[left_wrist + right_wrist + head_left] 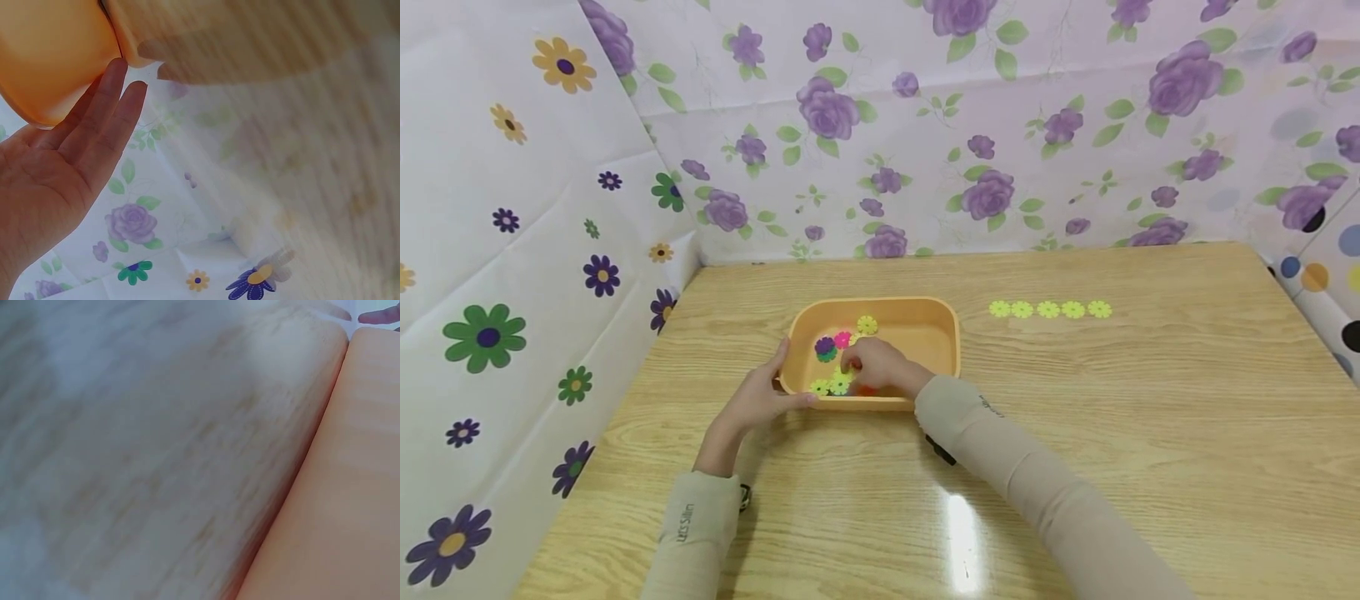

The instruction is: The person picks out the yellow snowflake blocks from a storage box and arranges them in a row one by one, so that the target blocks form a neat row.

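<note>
An orange plastic tray (917, 311) sits on the wooden table. My left hand (758, 396) rests at its near left corner, thumb along the front rim, fingers at the left side. In the left wrist view, nearly straight fingers (94, 122) touch the tray's outer wall (53, 56). My right hand (880, 364) reaches inside, fingers bent down among small flower-shaped plastic pieces; its fingertips are partly hidden, and I cannot tell if they pinch one. Around it lie yellow pieces (839, 383), a pink piece (842, 339), and a purple piece (824, 345) over a green one.
Right of the tray, several yellow flower pieces (1048, 309) lie in a straight row on the table (1150, 433). Flower-printed sheets (865, 167) stand behind and on the left. The tray's outer wall (337, 487) fills the right of the right wrist view.
</note>
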Action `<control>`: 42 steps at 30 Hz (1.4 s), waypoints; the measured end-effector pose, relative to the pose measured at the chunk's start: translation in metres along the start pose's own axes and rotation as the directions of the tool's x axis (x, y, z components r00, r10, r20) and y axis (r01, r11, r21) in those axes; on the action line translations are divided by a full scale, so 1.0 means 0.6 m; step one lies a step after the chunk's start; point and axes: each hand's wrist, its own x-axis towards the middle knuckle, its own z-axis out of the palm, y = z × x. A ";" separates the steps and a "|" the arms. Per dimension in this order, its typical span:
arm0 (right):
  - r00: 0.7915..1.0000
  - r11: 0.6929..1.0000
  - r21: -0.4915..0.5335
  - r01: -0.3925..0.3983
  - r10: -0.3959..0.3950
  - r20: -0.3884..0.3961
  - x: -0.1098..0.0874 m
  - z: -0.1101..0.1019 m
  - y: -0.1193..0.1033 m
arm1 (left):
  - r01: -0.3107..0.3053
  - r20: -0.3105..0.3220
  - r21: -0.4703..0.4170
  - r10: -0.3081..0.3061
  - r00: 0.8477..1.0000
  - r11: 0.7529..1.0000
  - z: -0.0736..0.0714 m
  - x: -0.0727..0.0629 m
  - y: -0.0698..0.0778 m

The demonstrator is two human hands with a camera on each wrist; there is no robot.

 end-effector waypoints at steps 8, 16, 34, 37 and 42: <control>0.999 0.999 0.014 0.030 -0.030 0.014 0.003 0.000 0.000 | 0.006 0.009 0.013 -0.006 1.000 1.000 -0.006 -0.017 0.050; 0.999 0.999 0.034 -0.021 0.020 0.031 0.003 -0.002 -0.004 | -0.018 -0.004 0.018 0.018 1.000 1.000 -0.002 -0.002 0.005; 0.985 0.927 0.373 -0.030 0.090 -0.144 -0.013 -0.019 0.010 | 0.005 0.007 0.006 -0.005 1.000 1.000 0.002 0.004 -0.007; 0.985 0.902 0.430 -0.040 0.109 -0.137 -0.020 -0.025 0.010 | 0.007 0.014 0.011 -0.007 1.000 1.000 -0.002 -0.005 0.019; 0.981 0.851 0.521 -0.069 0.153 -0.120 -0.030 -0.034 0.012 | -0.001 0.001 0.016 0.001 1.000 1.000 -0.001 -0.005 0.012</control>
